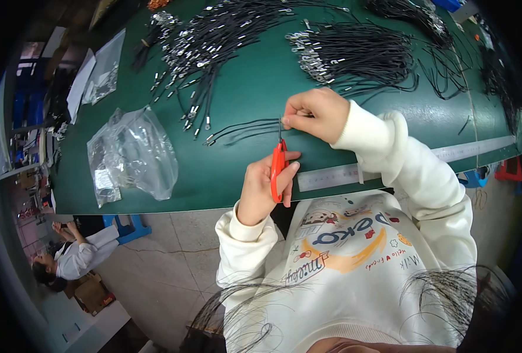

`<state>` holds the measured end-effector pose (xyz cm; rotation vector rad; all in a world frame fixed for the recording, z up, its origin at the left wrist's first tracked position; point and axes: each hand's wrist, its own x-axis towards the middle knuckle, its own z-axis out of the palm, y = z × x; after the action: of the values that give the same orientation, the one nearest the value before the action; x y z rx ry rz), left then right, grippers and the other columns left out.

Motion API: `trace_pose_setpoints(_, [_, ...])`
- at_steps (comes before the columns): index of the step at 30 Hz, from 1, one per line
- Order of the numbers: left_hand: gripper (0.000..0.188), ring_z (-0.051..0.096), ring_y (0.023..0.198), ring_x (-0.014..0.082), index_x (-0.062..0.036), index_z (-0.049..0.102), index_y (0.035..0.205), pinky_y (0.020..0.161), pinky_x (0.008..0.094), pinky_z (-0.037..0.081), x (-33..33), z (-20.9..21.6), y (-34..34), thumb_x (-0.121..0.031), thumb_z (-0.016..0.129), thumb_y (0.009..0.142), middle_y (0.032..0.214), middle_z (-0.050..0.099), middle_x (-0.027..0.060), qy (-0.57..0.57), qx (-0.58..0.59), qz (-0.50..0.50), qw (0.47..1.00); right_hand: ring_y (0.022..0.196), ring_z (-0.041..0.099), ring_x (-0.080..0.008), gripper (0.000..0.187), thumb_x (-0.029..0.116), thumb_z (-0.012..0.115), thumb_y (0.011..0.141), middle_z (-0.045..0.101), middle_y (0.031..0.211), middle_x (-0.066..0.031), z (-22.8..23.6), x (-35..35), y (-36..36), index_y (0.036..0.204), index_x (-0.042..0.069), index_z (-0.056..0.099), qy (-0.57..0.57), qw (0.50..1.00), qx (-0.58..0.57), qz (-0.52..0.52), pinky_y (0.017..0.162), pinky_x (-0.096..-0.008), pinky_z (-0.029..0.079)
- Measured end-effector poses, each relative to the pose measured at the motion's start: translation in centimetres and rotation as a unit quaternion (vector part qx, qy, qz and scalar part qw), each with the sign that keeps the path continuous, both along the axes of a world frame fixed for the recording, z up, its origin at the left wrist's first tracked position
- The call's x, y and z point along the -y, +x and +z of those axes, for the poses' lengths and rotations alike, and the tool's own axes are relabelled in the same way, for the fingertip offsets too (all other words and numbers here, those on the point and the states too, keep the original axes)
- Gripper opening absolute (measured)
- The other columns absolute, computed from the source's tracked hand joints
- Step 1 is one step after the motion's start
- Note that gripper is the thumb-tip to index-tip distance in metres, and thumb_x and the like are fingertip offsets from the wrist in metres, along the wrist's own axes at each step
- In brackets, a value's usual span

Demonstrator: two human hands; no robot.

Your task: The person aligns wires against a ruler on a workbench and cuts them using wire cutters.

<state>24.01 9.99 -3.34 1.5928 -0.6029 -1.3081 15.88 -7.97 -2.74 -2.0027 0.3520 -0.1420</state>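
My left hand (265,183) is closed around red-handled scissors (279,170), whose narrow blades point away from me. At the blade tips, my right hand (318,113) pinches the ends of a few thin black cables (243,125). These cables stretch leftward over the green table, and small metal terminals sit on their far-left ends. The blades cross the cables just left of my right fingertips. Whether the blades are closed on them cannot be made out.
Loose black cables with metal ring terminals (205,50) spread across the back; a neater bundle (361,56) lies right of them. A clear plastic bag (134,156) lies left. A steel ruler (326,177) runs along the front edge. Another person (87,256) sits at far left.
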Motion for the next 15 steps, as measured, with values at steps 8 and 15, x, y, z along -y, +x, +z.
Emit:
trace_pose_setpoints(8, [0.030, 0.044, 0.034, 0.0097, 0.0108, 0.057, 0.107, 0.036, 0.0209, 0.031, -0.7, -1.4, 1.9, -0.012, 0.057, 0.087, 0.048, 0.049, 0.0025, -0.008, -0.020, 0.029, 0.999, 0.067, 0.064, -0.0216, 0.021, 0.021, 0.057, 0.083, 0.067, 0.075, -0.0091, -0.3, 0.9, 3.9, 0.081, 0.003, 0.066, -0.080, 0.988, -0.093, 0.091, 0.064, -0.0310, 0.049])
trace_pose_setpoints(15, [0.027, 0.044, 0.037, 0.0079, 0.0094, 0.058, 0.107, 0.037, 0.0205, 0.032, -1.3, 0.1, 0.8, -0.008, 0.059, 0.086, 0.051, 0.050, 0.0019, -0.002, -0.005, 0.058, 0.998, 0.073, 0.062, -0.0303, 0.016, 0.017, 0.056, 0.084, 0.065, 0.077, -0.0133, 2.7, 2.2, -2.4, 0.083, 0.003, 0.064, -0.258, 0.964, -0.043, 0.054, 0.066, -0.0364, 0.049])
